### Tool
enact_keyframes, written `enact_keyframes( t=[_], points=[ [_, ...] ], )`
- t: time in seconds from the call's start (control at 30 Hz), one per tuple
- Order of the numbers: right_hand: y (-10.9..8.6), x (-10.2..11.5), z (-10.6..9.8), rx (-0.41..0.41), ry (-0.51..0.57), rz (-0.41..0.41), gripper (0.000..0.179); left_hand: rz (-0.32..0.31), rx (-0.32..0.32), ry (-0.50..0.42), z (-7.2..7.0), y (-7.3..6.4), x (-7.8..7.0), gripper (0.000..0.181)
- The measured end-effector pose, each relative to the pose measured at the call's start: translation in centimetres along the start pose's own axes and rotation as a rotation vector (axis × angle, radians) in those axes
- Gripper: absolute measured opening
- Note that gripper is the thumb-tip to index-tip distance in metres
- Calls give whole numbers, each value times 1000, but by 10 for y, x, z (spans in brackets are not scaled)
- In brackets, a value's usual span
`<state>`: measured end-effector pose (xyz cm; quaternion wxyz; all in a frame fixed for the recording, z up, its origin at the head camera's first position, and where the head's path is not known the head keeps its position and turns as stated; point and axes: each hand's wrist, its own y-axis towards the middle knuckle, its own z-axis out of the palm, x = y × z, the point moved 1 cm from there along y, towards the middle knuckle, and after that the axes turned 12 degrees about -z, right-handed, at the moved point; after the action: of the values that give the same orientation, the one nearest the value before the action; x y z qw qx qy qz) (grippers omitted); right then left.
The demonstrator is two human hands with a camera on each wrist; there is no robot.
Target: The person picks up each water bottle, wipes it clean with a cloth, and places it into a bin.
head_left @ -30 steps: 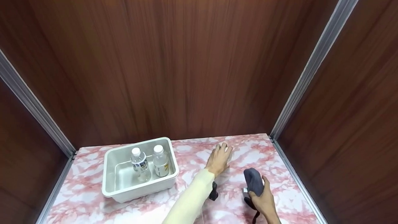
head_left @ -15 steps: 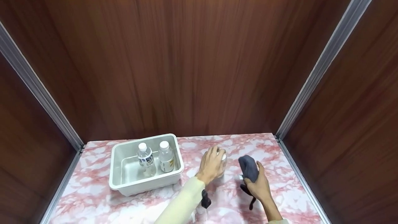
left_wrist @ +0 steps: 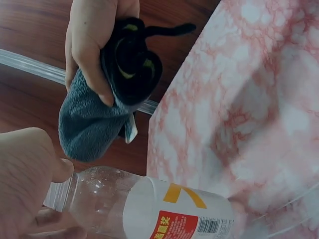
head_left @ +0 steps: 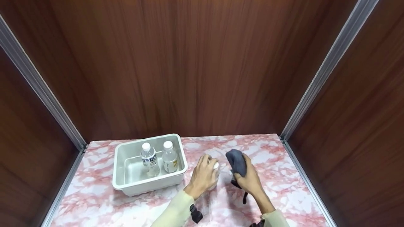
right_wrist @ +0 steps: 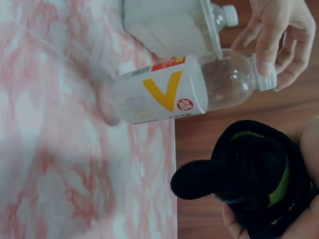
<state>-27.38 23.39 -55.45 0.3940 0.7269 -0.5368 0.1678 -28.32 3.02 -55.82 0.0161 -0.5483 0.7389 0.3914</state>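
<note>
My left hand (head_left: 202, 175) grips a clear plastic bottle by its white cap and neck. In the left wrist view the bottle (left_wrist: 149, 204) shows a white label with a yellow and red print; its base is close over the table. My right hand (head_left: 249, 178) holds a soft grey fuzzy plush piece (head_left: 236, 162), just to the right of the bottle. The right wrist view shows its black end (right_wrist: 254, 174) with green trim and a stubby black part sticking out. A thin black tail-like strip and a small white tag hang from it.
A pale grey bin (head_left: 126, 186) stands on the left of the table. Two capped clear bottles stand upright in it, one with a blue label (head_left: 150, 160) and one with a yellow-marked label (head_left: 170, 160). Dark wood panels (head_left: 202, 78) enclose the pink marbled table (head_left: 271, 195).
My left hand has drawn nearer and to the left with the bottle. My right hand has moved left with the plush piece, so the two hands are closer together.
</note>
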Motion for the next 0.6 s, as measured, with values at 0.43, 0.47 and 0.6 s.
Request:
enact_keyframes(
  t=[0.43,0.47,0.6],
  points=[
    [5,20,21,57,-55,-77,81,-19,-39,11,-10,-12,10,28],
    [5,21,22,57,-58,-86,81,-19,-44,11,-10,-13,11,28],
    [5,24,26,58,-64,-110,81,-17,-59,11,-8,-17,15,29]
  ],
)
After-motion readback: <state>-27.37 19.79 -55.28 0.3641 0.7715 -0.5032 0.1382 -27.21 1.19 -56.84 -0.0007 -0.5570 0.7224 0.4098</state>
